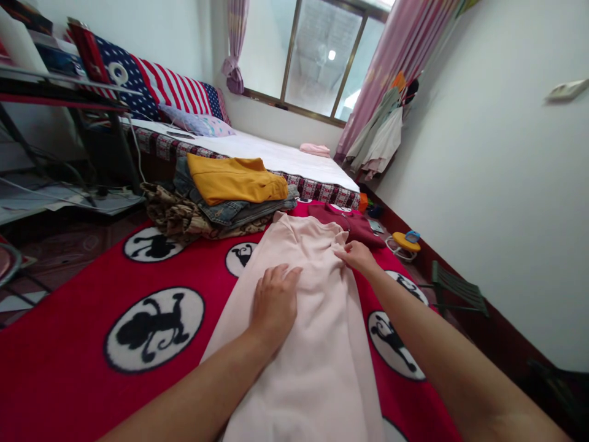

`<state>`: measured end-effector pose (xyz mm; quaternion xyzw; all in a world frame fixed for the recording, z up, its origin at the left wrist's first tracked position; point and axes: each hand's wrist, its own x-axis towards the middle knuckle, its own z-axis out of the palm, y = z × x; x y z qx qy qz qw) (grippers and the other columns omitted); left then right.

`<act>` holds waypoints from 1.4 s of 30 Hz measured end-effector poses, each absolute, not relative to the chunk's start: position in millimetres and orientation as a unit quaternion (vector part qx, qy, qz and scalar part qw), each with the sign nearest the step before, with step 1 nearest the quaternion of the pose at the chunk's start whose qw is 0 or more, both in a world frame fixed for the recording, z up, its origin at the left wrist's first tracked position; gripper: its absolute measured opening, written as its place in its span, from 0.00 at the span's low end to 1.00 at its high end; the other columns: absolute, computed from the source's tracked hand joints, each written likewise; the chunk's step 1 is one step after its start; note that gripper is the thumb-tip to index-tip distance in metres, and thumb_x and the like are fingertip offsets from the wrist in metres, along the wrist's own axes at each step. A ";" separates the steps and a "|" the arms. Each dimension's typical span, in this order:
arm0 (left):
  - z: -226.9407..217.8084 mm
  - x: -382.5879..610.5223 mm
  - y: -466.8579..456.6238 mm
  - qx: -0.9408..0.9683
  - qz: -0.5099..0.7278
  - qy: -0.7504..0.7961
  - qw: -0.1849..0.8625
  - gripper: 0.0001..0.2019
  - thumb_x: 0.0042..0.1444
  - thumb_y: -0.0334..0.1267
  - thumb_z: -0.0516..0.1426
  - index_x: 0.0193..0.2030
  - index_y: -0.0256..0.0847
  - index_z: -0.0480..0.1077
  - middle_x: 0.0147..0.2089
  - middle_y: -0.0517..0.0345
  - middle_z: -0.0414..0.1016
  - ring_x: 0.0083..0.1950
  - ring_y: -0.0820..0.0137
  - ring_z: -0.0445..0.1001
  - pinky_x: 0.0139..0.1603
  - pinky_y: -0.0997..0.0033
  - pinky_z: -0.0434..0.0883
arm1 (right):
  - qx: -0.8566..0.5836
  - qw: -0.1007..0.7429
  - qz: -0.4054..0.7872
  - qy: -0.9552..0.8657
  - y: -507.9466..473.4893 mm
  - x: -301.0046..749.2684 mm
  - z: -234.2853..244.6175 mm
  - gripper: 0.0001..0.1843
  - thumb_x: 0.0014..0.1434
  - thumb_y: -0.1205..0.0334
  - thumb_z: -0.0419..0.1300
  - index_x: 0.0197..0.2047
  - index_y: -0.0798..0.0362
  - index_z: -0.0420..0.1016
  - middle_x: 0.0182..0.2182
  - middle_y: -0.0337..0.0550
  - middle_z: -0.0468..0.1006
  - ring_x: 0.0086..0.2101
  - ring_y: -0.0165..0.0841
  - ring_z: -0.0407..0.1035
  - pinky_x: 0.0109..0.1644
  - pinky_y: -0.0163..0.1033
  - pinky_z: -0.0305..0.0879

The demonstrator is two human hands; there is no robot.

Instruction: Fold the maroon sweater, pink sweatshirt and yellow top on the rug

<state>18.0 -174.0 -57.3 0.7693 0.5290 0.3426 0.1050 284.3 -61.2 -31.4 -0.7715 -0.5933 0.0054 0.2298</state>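
Note:
A pale pink garment [317, 331] lies lengthwise on a red blanket [69, 344] printed with black and white animal circles. Flat on the garment's left half rests my left hand [276, 301], its fingers stretched forward. My right hand [356, 255] pinches the garment's edge near its far right corner, where the cloth is wrinkled. Beyond it lies a folded dark red garment [368, 228]. To the far left sits a pile of folded clothes, with mustard yellow trousers [234, 178] on top, jeans [225, 212] beneath and a brown patterned cloth [172, 212] at the side.
A bed with a white sheet [271, 150] stands beyond the blanket, below a window. On the left is a desk [59, 101] with a red flask [89, 52]. A yellow-topped stool [405, 241] and a dark green folding stool [460, 288] stand along the right wall.

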 end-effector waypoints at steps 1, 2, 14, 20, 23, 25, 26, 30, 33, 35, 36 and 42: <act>-57.8 17.3 -173.1 0.773 0.335 0.525 0.120 0.18 0.61 0.28 0.52 0.54 0.49 0.73 0.54 0.54 0.72 0.55 0.61 0.68 0.54 0.62 0.68 | -0.757 0.234 0.004 -0.611 -66.2 281.1 -34.0 0.13 0.50 0.52 0.64 0.32 0.54 0.78 0.31 0.47 0.81 0.34 0.39 0.75 0.37 0.36 0.65; -58.3 16.7 -172.4 0.775 0.330 0.523 0.133 0.18 0.61 0.28 0.52 0.51 0.51 0.74 0.51 0.56 0.73 0.52 0.63 0.70 0.50 0.65 0.69 | -0.745 0.249 -0.007 -0.619 -70.2 278.0 -37.2 0.12 0.53 0.53 0.62 0.35 0.53 0.78 0.34 0.46 0.81 0.35 0.37 0.75 0.38 0.35 0.65; -59.8 14.4 -170.8 0.770 0.302 0.554 0.091 0.16 0.63 0.31 0.50 0.48 0.51 0.76 0.53 0.54 0.71 0.52 0.63 0.69 0.47 0.66 0.69 | -0.724 0.278 -0.160 -0.611 -98.0 231.4 -44.4 0.19 0.58 0.62 0.59 0.53 0.55 0.70 0.52 0.57 0.72 0.53 0.47 0.65 0.54 0.48 0.62; -68.0 23.7 -170.1 0.781 0.257 0.566 0.066 0.25 0.59 0.28 0.50 0.63 0.46 0.66 0.67 0.45 0.61 0.69 0.54 0.55 0.68 0.50 0.52 | -0.611 0.128 -0.037 -0.780 -98.8 202.9 -44.2 0.17 0.65 0.60 0.50 0.50 0.53 0.77 0.50 0.49 0.78 0.51 0.39 0.70 0.57 0.41 0.61; -69.7 25.1 -169.1 0.787 0.232 0.566 0.080 0.28 0.58 0.29 0.50 0.66 0.45 0.63 0.68 0.44 0.60 0.71 0.53 0.54 0.70 0.48 0.48 | -0.633 0.099 -0.031 -0.767 -71.5 183.5 -21.4 0.15 0.61 0.63 0.52 0.40 0.54 0.81 0.39 0.49 0.82 0.43 0.40 0.74 0.50 0.40 0.65; -69.1 24.4 -169.1 0.790 0.224 0.564 0.088 0.27 0.58 0.29 0.50 0.66 0.44 0.64 0.68 0.43 0.60 0.71 0.52 0.54 0.70 0.47 0.49 | -0.622 0.119 -0.044 -0.773 -49.7 164.9 -8.6 0.17 0.62 0.65 0.51 0.44 0.54 0.80 0.44 0.50 0.81 0.46 0.40 0.73 0.51 0.40 0.64; -68.7 24.0 -169.1 0.791 0.222 0.563 0.092 0.27 0.58 0.29 0.50 0.65 0.43 0.64 0.68 0.43 0.60 0.71 0.52 0.54 0.70 0.47 0.50 | -0.610 0.132 -0.049 -0.780 -39.4 155.2 -6.3 0.19 0.63 0.65 0.49 0.50 0.53 0.78 0.49 0.49 0.79 0.49 0.39 0.71 0.53 0.39 0.63; -69.4 23.0 -168.3 0.789 0.243 0.556 0.098 0.27 0.57 0.30 0.50 0.65 0.43 0.64 0.68 0.42 0.61 0.70 0.51 0.56 0.69 0.45 0.50 | -0.563 0.117 -0.009 -0.818 -7.2 129.0 -27.8 0.25 0.69 0.58 0.45 0.67 0.52 0.61 0.67 0.47 0.58 0.64 0.39 0.55 0.66 0.47 0.51; -71.1 22.9 -167.1 0.787 0.250 0.555 0.105 0.27 0.57 0.31 0.51 0.65 0.44 0.64 0.68 0.43 0.60 0.70 0.52 0.56 0.69 0.45 0.49 | -0.582 0.072 0.047 -0.809 7.0 127.2 -52.6 0.31 0.70 0.50 0.42 0.71 0.54 0.49 0.71 0.47 0.44 0.69 0.43 0.42 0.69 0.56 0.41; -71.7 22.8 -166.6 0.786 0.248 0.555 0.108 0.27 0.58 0.31 0.51 0.65 0.44 0.64 0.68 0.44 0.60 0.70 0.52 0.55 0.70 0.46 0.49 | -0.588 0.062 0.063 -0.804 11.1 129.2 -60.6 0.33 0.70 0.48 0.41 0.72 0.54 0.46 0.72 0.47 0.41 0.69 0.43 0.39 0.70 0.57 0.38; -71.7 22.6 -166.5 0.786 0.248 0.556 0.108 0.27 0.58 0.31 0.51 0.65 0.45 0.64 0.68 0.44 0.60 0.70 0.53 0.55 0.70 0.46 0.49 | -0.587 0.060 0.065 -0.805 11.0 130.2 -61.7 0.33 0.70 0.48 0.41 0.72 0.54 0.46 0.72 0.47 0.39 0.69 0.43 0.38 0.70 0.57 0.37; -70.2 20.7 -167.5 0.789 0.249 0.553 0.099 0.26 0.58 0.31 0.51 0.64 0.43 0.65 0.68 0.43 0.61 0.70 0.54 0.56 0.70 0.48 0.49 | -0.570 0.120 0.185 -0.791 -23.7 142.3 -45.7 0.35 0.68 0.46 0.46 0.71 0.57 0.50 0.71 0.52 0.43 0.69 0.46 0.36 0.70 0.58 0.36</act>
